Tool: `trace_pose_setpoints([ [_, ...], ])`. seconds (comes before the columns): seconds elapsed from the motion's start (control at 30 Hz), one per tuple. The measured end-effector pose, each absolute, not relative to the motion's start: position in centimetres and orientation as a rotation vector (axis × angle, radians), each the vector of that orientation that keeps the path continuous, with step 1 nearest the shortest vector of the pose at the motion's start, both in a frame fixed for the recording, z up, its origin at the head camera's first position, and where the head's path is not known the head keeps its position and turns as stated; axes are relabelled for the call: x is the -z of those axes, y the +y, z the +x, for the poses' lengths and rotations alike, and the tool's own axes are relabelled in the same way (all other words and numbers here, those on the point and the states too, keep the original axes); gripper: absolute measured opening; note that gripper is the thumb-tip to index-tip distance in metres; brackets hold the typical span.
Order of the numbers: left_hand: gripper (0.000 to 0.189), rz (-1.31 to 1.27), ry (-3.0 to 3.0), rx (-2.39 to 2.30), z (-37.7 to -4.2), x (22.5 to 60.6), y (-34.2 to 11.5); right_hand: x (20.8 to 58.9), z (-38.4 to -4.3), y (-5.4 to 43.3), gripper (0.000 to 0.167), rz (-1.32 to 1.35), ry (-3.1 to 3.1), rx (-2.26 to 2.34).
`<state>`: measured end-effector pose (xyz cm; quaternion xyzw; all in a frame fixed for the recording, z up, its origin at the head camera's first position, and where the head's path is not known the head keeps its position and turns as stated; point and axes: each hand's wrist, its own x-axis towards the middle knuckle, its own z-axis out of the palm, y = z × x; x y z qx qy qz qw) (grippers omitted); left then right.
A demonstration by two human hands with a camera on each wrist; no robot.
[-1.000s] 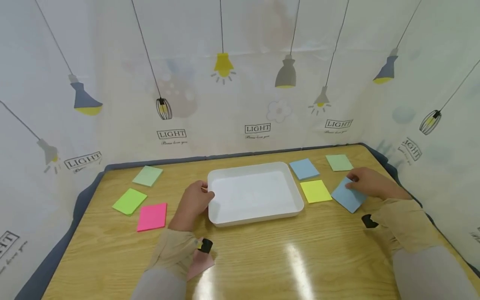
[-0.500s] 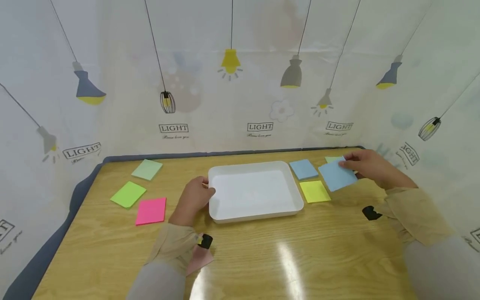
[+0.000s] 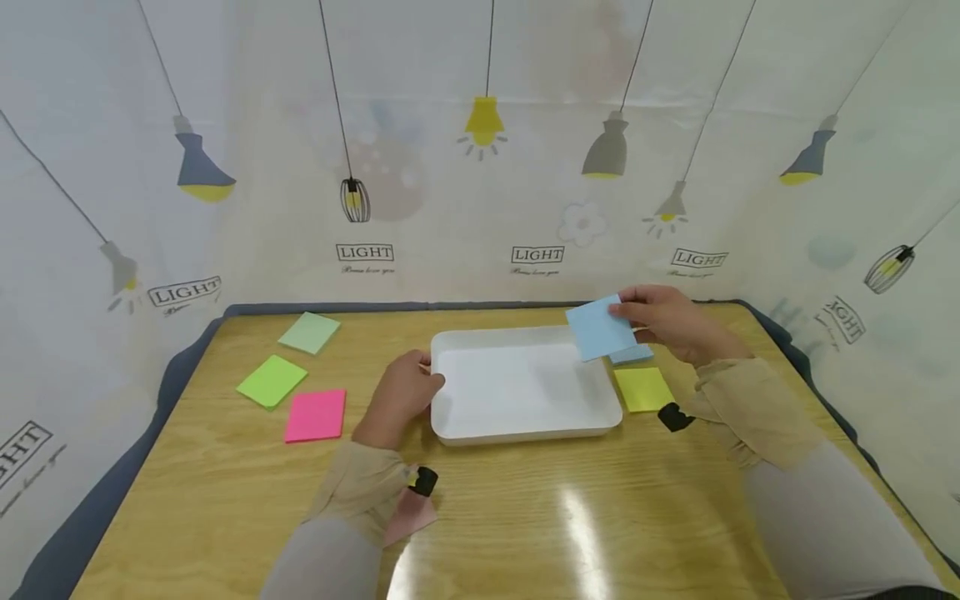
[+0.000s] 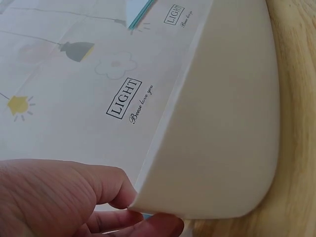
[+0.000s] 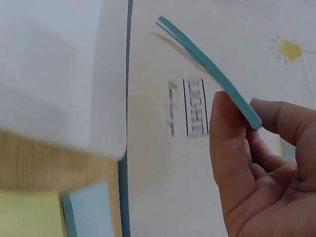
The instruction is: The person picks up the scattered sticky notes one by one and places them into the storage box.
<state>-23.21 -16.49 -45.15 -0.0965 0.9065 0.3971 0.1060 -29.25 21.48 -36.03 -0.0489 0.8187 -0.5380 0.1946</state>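
A white rectangular tray (image 3: 517, 383) lies on the table with nothing in it. My left hand (image 3: 401, 392) pinches its left wall, thumb over the rim; the left wrist view shows the fingers gripping the tray's edge (image 4: 212, 148) low in the picture. Between thumb and fingers, my right hand (image 3: 671, 321) holds a light blue sticky note pad (image 3: 600, 327) above the tray's far right corner. Seen edge-on in the right wrist view, that pad (image 5: 212, 69) bends slightly and its sheets part at the far end. Beneath the right hand, another blue pad (image 3: 632, 354) is partly covered.
Right of the tray lies a yellow sticky note pad (image 3: 643, 390). On the left are pale green (image 3: 309, 333), bright green (image 3: 272, 382) and pink (image 3: 315, 415) pads. A dusty pink pad (image 3: 410, 517) is partly under the left wrist. A printed cloth (image 3: 450, 275) stands behind the table.
My right hand has lifted the blue sticky note pad off the table at the right and carried it left, over the tray's corner. The left hand keeps its grip on the tray.
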Motion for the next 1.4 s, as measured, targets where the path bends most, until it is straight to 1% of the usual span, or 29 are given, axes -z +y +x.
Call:
trace_pose_setpoints([
  [0.17,0.045,-0.306,2.654,-1.172,-23.3,45.0,-16.4,36.9,-29.8,17.3,0.035,-0.102,2.159,1.602],
  [0.33,0.044,-0.318,2.642,-1.179,-23.2,44.9,-16.4,39.3,-30.0,13.5,0.023,-0.045,2.087,1.627],
  [0.53,0.044,-0.316,2.632,-1.188,-23.1,44.9,-16.4,41.9,-29.6,10.4,0.012,0.028,2.014,1.662],
  [0.9,0.045,-0.329,2.632,-1.202,-23.1,44.8,-16.5,44.1,-29.9,6.2,0.013,0.023,1.915,1.665],
  [1.07,0.046,-0.334,2.611,-1.212,-23.2,44.8,-16.6,44.9,-29.9,4.8,0.005,0.021,1.914,1.637],
  [1.13,0.046,-0.330,2.607,-1.208,-23.2,44.7,-16.6,45.1,-29.8,4.2,0.010,0.018,1.922,1.621],
  [1.23,0.046,-0.333,2.605,-1.202,-23.3,44.8,-16.7,45.0,-29.7,3.6,0.013,0.027,1.945,1.593],
  [1.4,0.045,-0.335,2.602,-1.205,-23.2,44.8,-16.6,45.3,-29.7,2.9,0.007,0.052,2.000,1.546],
])
